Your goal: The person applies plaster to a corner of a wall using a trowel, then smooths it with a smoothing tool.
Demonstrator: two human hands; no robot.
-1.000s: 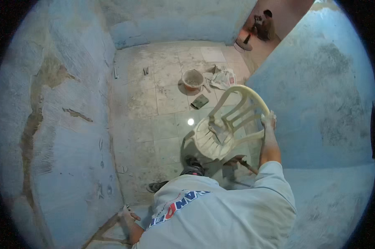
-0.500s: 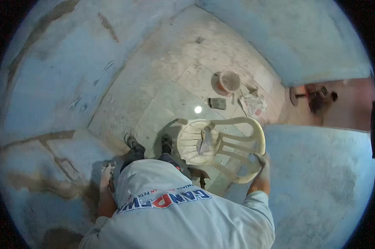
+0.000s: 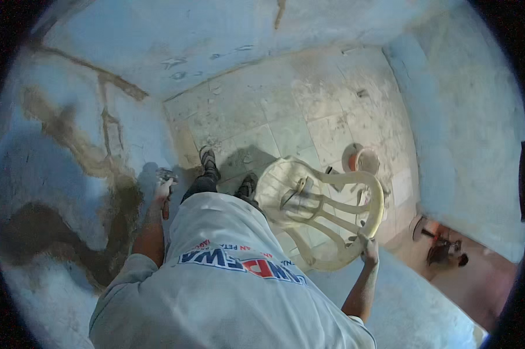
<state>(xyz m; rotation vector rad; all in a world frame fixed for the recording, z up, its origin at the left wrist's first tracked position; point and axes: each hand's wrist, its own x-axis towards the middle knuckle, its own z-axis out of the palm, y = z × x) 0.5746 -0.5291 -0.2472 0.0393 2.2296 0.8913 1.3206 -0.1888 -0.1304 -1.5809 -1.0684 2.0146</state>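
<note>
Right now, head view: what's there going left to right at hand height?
Patched wall → left hand with a tool → shoes → chair → right hand on the chair back → bucket → doorway.

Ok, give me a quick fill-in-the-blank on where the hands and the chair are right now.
1. The right hand grips the top of the plastic chair's ____.
2. The left hand holds a small tool against the blue ____.
3. The bucket stands on the tiled floor just beyond the ____.

Missing words: backrest; wall; chair
</note>
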